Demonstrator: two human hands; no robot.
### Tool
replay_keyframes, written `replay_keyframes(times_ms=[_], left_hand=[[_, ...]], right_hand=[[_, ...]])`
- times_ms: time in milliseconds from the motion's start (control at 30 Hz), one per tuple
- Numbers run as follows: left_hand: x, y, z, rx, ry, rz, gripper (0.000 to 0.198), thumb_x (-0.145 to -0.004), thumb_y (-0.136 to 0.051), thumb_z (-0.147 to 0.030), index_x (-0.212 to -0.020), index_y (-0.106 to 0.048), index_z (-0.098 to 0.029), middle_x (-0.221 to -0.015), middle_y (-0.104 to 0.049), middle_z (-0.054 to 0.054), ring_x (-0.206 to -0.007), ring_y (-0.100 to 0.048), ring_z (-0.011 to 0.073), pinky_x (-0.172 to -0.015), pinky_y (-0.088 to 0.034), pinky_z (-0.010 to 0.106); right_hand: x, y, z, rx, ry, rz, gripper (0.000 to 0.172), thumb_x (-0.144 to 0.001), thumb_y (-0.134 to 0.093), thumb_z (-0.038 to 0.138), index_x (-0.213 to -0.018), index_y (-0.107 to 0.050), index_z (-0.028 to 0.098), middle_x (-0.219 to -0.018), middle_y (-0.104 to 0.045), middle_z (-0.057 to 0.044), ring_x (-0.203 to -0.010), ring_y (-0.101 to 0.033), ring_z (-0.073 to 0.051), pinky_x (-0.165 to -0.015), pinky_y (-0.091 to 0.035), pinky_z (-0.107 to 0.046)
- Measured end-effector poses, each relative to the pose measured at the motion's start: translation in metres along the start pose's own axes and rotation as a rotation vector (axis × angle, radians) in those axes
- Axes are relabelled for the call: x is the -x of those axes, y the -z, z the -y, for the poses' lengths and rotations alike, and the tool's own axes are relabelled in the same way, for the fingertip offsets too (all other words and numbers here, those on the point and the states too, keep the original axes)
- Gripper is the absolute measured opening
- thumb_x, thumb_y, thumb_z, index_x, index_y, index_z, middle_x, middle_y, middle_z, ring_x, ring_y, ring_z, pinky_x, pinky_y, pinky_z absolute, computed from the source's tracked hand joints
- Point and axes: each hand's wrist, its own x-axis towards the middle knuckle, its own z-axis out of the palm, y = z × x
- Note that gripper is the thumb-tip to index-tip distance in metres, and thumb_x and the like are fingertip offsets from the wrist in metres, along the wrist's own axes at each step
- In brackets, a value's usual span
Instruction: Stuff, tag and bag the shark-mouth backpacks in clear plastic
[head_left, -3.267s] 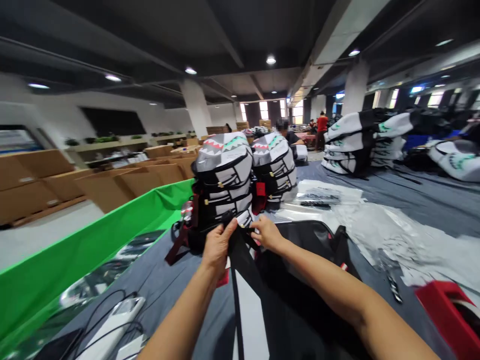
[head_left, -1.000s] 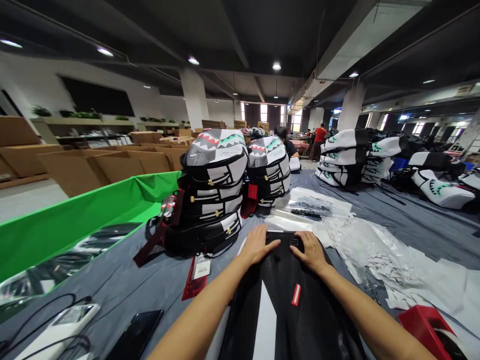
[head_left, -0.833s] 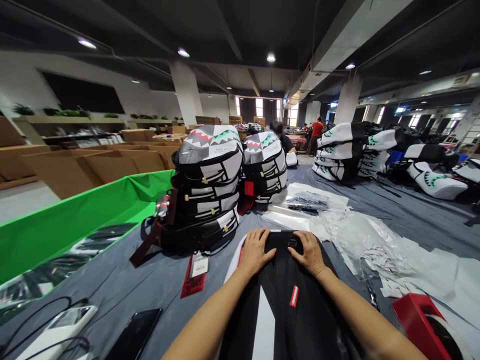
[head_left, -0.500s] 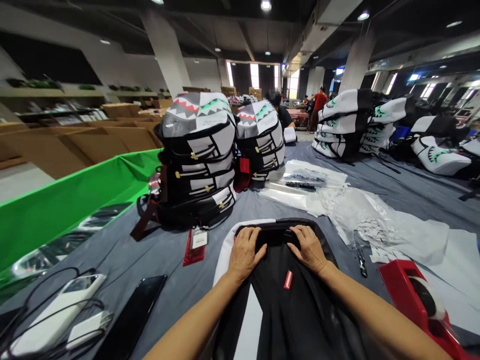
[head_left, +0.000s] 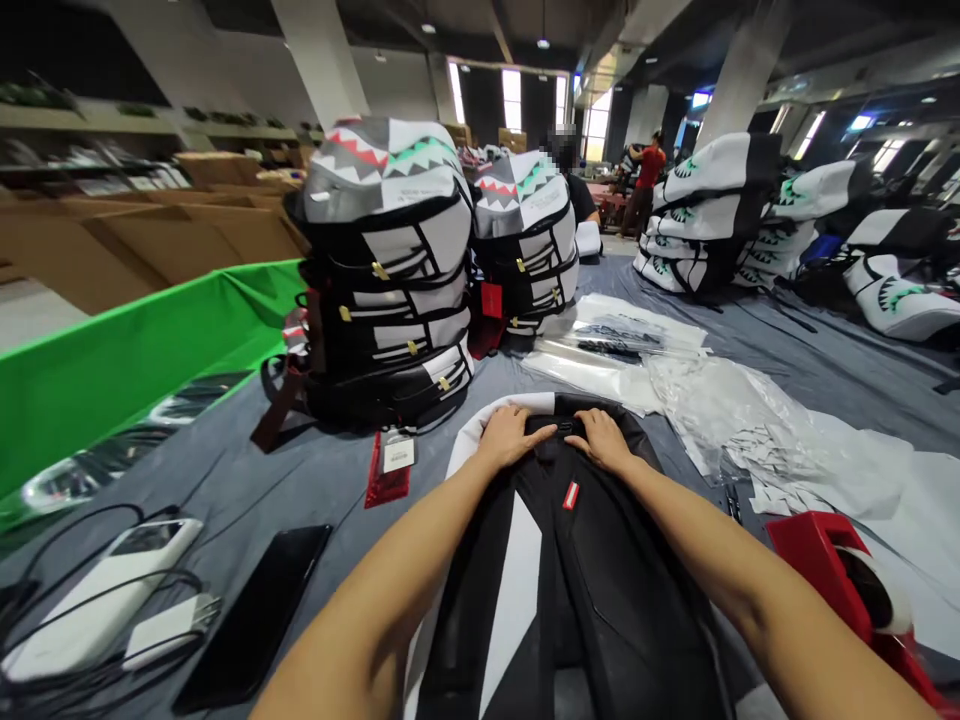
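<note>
Wrinkled grey tablecloth (head_left: 810, 355) was edged with green sheeting (head_left: 187, 325), square white pillar (head_left: 319, 60) beyond. Black-and-white backpack (head_left: 630, 560) was touched by left hand (head_left: 508, 438), right hand (head_left: 605, 441), both spread.

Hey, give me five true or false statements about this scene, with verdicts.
1. Your left hand and right hand both touch the black-and-white bag near its far end. True.
2. The black rectangular phone lies right of the bag. False: it lies to the left.
3. The red plastic tape dispenser is right of the bag. True.
4. The long smooth sheet at the left edge is blue. False: it is green.
5. A small red-and-white patch shows on the bag. True.
</note>
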Motion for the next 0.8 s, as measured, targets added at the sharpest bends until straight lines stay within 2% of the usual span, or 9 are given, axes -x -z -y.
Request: replay_keyframes(times_ms=[67,167,267,333,433,533,600,700,800], left_hand=[[0.014,0.001,-0.02,0.004,0.019,0.021,0.077,-0.094,-0.036,-0.07,-0.143,-0.05,-0.013,-0.143,-0.054,0.022,-0.133,-0.048,0.0369,-0.109,-0.037,0.051],[0.038,-0.008,-0.055,0.032,0.086,0.146,0.098,-0.084,-0.033,-0.085,-0.158,-0.026,-0.02,-0.161,-0.027,0.026,-0.149,-0.015,0.0507,-0.11,-0.025,0.069],[0.05,-0.018,-0.075,0.029,0.089,0.219,0.103,-0.081,-0.035,-0.087,-0.159,-0.021,-0.021,-0.164,-0.019,0.025,-0.15,0.003,0.0511,-0.112,-0.014,0.074],[0.053,-0.023,-0.075,0.016,0.083,0.183,0.098,-0.083,-0.037,-0.085,-0.158,-0.025,-0.023,-0.164,-0.019,0.023,-0.151,0.003,0.0494,-0.115,-0.012,0.072],[0.054,-0.03,-0.069,0.01,0.082,0.083,0.09,-0.086,-0.037,-0.081,-0.156,-0.031,-0.025,-0.165,-0.02,0.021,-0.151,0.002,0.0481,-0.117,-0.013,0.068],[0.056,-0.036,-0.065,-0.008,0.083,0.012,0.086,-0.087,-0.038,-0.079,-0.155,-0.034,-0.027,-0.164,-0.024,0.018,-0.151,0.0,0.0481,-0.117,-0.016,0.068],[0.059,-0.039,-0.065,-0.019,0.081,-0.006,0.083,-0.089,-0.039,-0.076,-0.155,-0.034,-0.028,-0.164,-0.025,0.017,-0.152,-0.002,0.0481,-0.116,-0.017,0.068],[0.064,-0.039,-0.065,-0.016,0.069,-0.014,0.079,-0.091,-0.04,-0.073,-0.155,-0.035,-0.027,-0.164,-0.026,0.017,-0.151,-0.003,0.0484,-0.116,-0.018,0.069],[0.068,-0.04,-0.064,0.006,0.059,-0.013,0.078,-0.092,-0.039,-0.072,-0.154,-0.037,-0.026,-0.163,-0.026,0.018,-0.151,-0.001,0.0488,-0.117,-0.017,0.069]], right_hand=[[0.001,-0.002,0.002,0.018,-0.02,-0.035,0.039,-0.095,-0.061,0.046,-0.12,-0.06,0.017,-0.11,-0.064,-0.014,-0.104,-0.06,-0.03,-0.09,-0.05,-0.042],[0.002,-0.007,0.007,0.038,-0.052,-0.071,0.033,-0.097,-0.057,0.043,-0.117,-0.061,0.017,-0.108,-0.063,-0.016,-0.104,-0.059,-0.032,-0.09,-0.05,-0.045],[0.0,-0.006,0.009,0.045,-0.043,-0.058,0.031,-0.098,-0.056,0.037,-0.12,-0.061,0.015,-0.11,-0.063,-0.018,-0.105,-0.059,-0.033,-0.09,-0.05,-0.047],[-0.002,0.005,0.003,0.037,0.017,-0.008,0.03,-0.094,-0.062,0.028,-0.122,-0.062,0.016,-0.113,-0.064,-0.016,-0.105,-0.061,-0.03,-0.09,-0.05,-0.042],[-0.01,0.036,-0.02,0.034,0.128,0.062,0.035,-0.087,-0.068,0.015,-0.12,-0.065,0.025,-0.12,-0.065,-0.008,-0.111,-0.061,-0.023,-0.095,-0.048,-0.034],[-0.023,0.07,-0.049,0.077,0.136,0.103,0.051,-0.079,-0.077,0.016,-0.127,-0.062,0.026,-0.127,-0.062,-0.009,-0.12,-0.057,-0.027,-0.096,-0.047,-0.036],[-0.035,0.08,-0.06,0.11,0.113,0.168,0.059,-0.069,-0.085,0.021,-0.124,-0.064,0.024,-0.12,-0.066,-0.011,-0.113,-0.061,-0.03,-0.087,-0.049,-0.035],[-0.057,0.073,-0.061,0.142,0.093,0.279,0.05,-0.057,-0.092,0.023,-0.103,-0.072,0.025,-0.099,-0.072,-0.006,-0.097,-0.067,-0.028,-0.074,-0.049,-0.03],[-0.076,0.051,-0.059,0.16,0.073,0.341,0.05,-0.047,-0.094,0.021,-0.092,-0.073,0.027,-0.094,-0.073,-0.003,-0.093,-0.069,-0.027,-0.071,-0.048,-0.028]])
